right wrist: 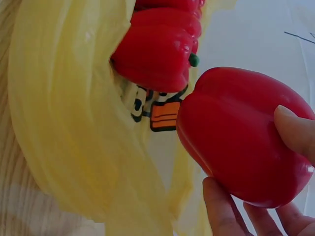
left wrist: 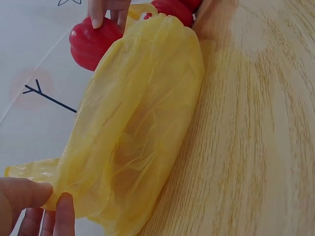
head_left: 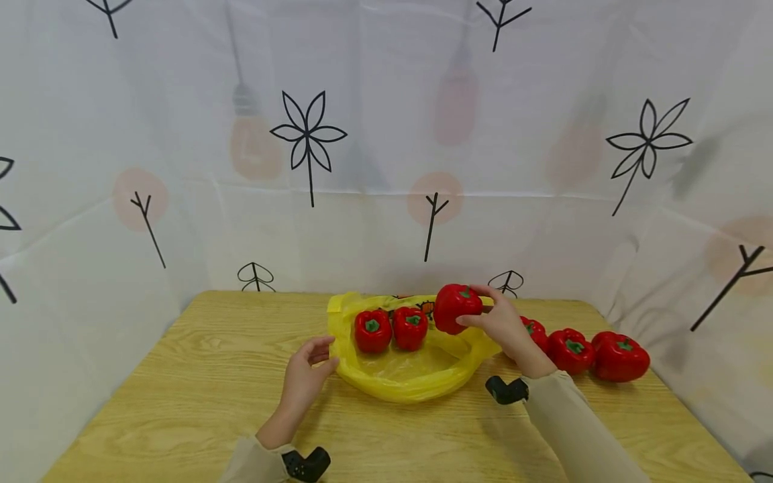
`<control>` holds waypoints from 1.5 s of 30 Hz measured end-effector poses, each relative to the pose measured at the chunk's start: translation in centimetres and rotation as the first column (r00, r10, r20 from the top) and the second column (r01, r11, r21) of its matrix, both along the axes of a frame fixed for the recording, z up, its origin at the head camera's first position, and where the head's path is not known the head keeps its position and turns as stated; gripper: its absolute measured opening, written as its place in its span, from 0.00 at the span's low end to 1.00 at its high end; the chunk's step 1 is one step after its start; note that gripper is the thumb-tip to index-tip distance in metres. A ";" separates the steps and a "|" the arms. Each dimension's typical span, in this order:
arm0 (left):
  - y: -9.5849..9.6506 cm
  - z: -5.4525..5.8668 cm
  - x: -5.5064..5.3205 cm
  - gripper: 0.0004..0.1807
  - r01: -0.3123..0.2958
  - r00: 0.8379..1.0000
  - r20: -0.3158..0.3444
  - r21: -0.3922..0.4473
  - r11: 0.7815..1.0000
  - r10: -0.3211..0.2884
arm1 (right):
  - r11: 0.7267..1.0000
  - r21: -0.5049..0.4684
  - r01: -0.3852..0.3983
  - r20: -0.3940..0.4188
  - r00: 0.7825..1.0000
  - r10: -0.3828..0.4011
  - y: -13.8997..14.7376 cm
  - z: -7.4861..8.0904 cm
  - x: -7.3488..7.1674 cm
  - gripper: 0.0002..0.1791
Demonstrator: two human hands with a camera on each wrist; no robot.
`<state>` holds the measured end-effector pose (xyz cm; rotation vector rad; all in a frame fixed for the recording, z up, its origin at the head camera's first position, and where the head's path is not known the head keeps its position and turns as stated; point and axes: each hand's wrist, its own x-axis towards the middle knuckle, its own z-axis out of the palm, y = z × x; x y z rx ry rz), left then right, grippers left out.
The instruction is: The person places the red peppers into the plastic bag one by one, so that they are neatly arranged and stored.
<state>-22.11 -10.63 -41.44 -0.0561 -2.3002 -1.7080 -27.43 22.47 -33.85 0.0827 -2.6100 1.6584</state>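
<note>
A yellow plastic bag [head_left: 417, 390] lies with its mouth spread wide on the table. Two red bell peppers with green stems, a left one [head_left: 372, 332] and a right one [head_left: 410, 329], sit side by side inside it. My left hand [head_left: 306, 376] pinches the bag's left rim between thumb and fingers, as the left wrist view shows closely. Over the right part of the bag opening, my right hand [head_left: 502, 325] grips another red bell pepper [right wrist: 241, 137], its thumb on one side and fingers on the other.
To the right of the bag, several more red bell peppers [head_left: 620, 357] stand in a row, partly behind my right forearm. The wooden table [head_left: 181, 402] reaches back to a white patterned cloth [head_left: 374, 235]. Dark devices are strapped at both wrists.
</note>
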 end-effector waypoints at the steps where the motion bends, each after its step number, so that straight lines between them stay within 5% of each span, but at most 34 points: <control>1: 0.0 0.0 0.0 0.18 0.001 1.000 0.000 0.001 1.000 -0.001 | 1.000 0.001 -0.001 0.005 1.000 0.001 0.0 0.0 -0.2 0.43; 19: 0.2 0.1 0.1 0.18 -0.001 1.000 0.014 0.012 1.000 0.000 | 0.998 0.070 -0.003 0.025 1.000 0.001 -1.1 -1.5 -3.3 0.41; 45: 0.2 0.2 0.1 0.18 0.019 1.000 0.006 0.020 1.000 -0.019 | 0.992 0.126 -0.030 0.060 0.998 0.022 -2.0 -3.9 -3.2 0.42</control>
